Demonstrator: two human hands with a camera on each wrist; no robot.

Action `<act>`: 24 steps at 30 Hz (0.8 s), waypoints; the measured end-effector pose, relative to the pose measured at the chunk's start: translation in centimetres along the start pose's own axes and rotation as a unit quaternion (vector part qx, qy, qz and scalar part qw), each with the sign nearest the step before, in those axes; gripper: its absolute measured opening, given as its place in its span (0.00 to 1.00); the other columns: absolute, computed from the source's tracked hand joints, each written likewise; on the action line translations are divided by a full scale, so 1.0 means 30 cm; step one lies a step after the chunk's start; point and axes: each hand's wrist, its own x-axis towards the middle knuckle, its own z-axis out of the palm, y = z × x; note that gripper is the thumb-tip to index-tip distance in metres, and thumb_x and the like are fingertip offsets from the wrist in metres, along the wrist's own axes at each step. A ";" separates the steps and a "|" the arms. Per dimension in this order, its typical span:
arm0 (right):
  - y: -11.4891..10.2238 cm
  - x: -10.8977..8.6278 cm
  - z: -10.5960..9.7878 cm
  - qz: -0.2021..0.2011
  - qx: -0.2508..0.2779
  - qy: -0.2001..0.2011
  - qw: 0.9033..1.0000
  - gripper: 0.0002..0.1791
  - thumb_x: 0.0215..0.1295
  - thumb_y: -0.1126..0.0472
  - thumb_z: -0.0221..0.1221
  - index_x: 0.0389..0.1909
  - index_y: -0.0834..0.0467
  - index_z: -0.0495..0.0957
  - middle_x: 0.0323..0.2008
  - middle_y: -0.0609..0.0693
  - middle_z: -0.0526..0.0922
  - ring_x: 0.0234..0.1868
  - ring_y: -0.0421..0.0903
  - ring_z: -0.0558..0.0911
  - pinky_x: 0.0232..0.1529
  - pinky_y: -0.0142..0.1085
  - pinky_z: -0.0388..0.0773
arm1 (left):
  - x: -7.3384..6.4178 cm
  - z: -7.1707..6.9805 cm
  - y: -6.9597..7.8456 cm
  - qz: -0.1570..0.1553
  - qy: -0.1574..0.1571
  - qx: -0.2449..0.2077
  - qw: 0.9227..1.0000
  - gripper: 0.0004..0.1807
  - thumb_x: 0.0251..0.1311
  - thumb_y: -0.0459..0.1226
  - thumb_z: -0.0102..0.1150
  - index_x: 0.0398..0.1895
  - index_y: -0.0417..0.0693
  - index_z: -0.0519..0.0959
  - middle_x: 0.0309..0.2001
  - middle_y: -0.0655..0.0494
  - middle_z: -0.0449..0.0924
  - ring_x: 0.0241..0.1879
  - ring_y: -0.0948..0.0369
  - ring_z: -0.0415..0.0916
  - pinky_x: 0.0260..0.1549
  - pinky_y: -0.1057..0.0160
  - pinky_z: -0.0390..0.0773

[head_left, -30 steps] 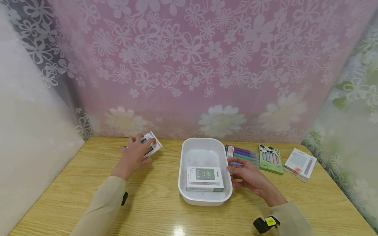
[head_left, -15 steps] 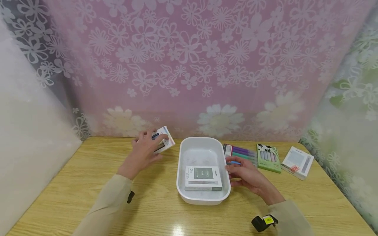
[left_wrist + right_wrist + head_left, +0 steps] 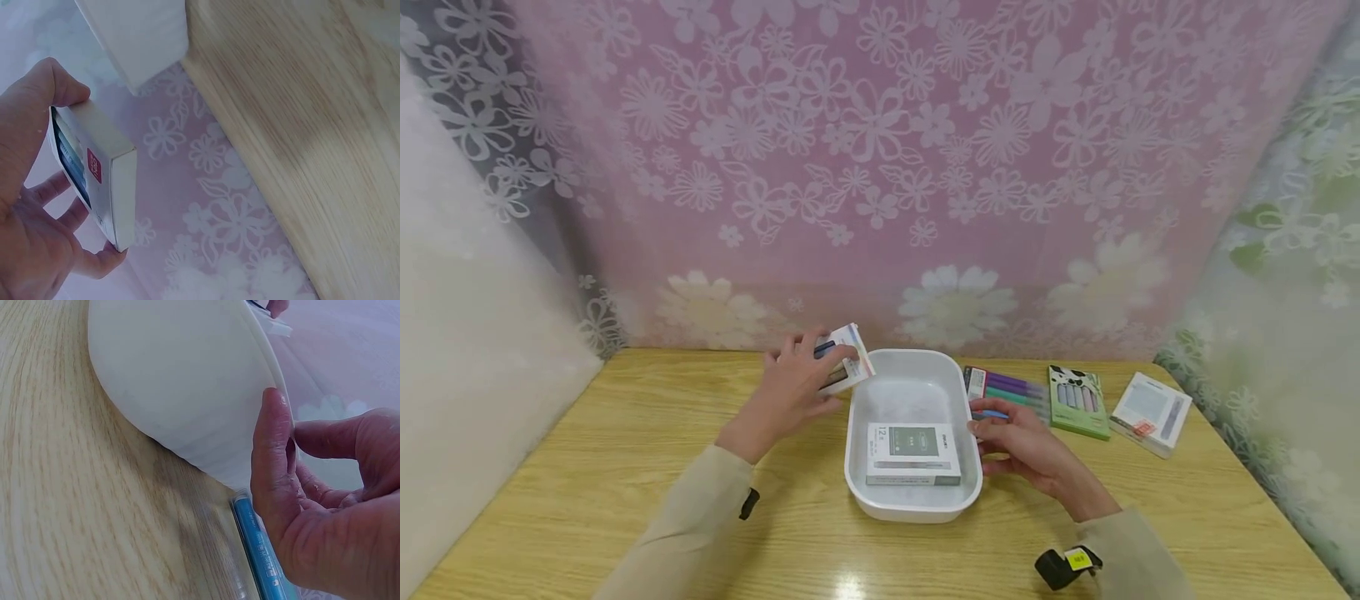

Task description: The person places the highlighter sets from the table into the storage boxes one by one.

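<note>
The left hand (image 3: 790, 392) holds a small white box (image 3: 844, 367) lifted off the tabletop (image 3: 625, 467), thumb on one long edge and fingers (image 3: 56, 187) curled under the other, so the pack is tilted over the white tray's (image 3: 857, 417) rim at about 10 o'clock. The right hand (image 3: 1026, 446) rests at the tray's 3 o'clock side, its fingers (image 3: 272, 456) bent lightly against the outer wall, seemingly to steady the tray. Inside the tray, toward 6 o'clock, a flat grey-and-white box (image 3: 913, 452) lies flat. A pack of coloured pens (image 3: 1011, 390), a green box (image 3: 1078, 400) and a white box (image 3: 1150, 412) lie at 2 o'clock.
</note>
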 end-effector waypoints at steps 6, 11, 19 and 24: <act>0.002 0.004 0.003 -0.001 0.001 -0.002 1.000 0.33 0.74 0.57 0.58 0.73 0.65 0.57 0.39 0.46 0.84 0.37 0.43 0.86 0.35 0.37 0.87 | 0.017 0.005 0.039 0.028 0.012 0.007 1.000 0.30 0.56 0.41 0.70 0.63 0.67 0.73 0.68 0.42 0.66 0.60 0.35 0.70 0.44 0.33 0.75; 0.003 0.005 0.000 -0.001 -0.002 -0.008 1.000 0.34 0.74 0.57 0.58 0.73 0.65 0.56 0.40 0.46 0.84 0.38 0.43 0.86 0.35 0.37 0.87 | 0.036 0.017 0.069 0.044 0.006 -0.005 0.999 0.31 0.56 0.38 0.69 0.63 0.66 0.73 0.69 0.43 0.65 0.62 0.36 0.69 0.47 0.32 0.73; 0.004 0.005 -0.001 0.000 0.000 -0.008 1.000 0.35 0.75 0.56 0.58 0.74 0.64 0.56 0.40 0.46 0.84 0.38 0.43 0.86 0.35 0.37 0.87 | 0.073 0.029 0.117 0.066 -0.011 0.001 0.998 0.31 0.57 0.40 0.68 0.64 0.70 0.72 0.71 0.47 0.64 0.64 0.40 0.66 0.53 0.35 0.72; 0.000 0.004 0.000 0.002 0.000 -0.007 1.000 0.34 0.75 0.57 0.58 0.74 0.64 0.55 0.40 0.46 0.84 0.38 0.43 0.86 0.35 0.37 0.87 | 0.098 0.042 0.143 0.081 -0.023 0.005 0.996 0.33 0.56 0.40 0.71 0.65 0.71 0.72 0.73 0.47 0.63 0.66 0.41 0.65 0.57 0.36 0.69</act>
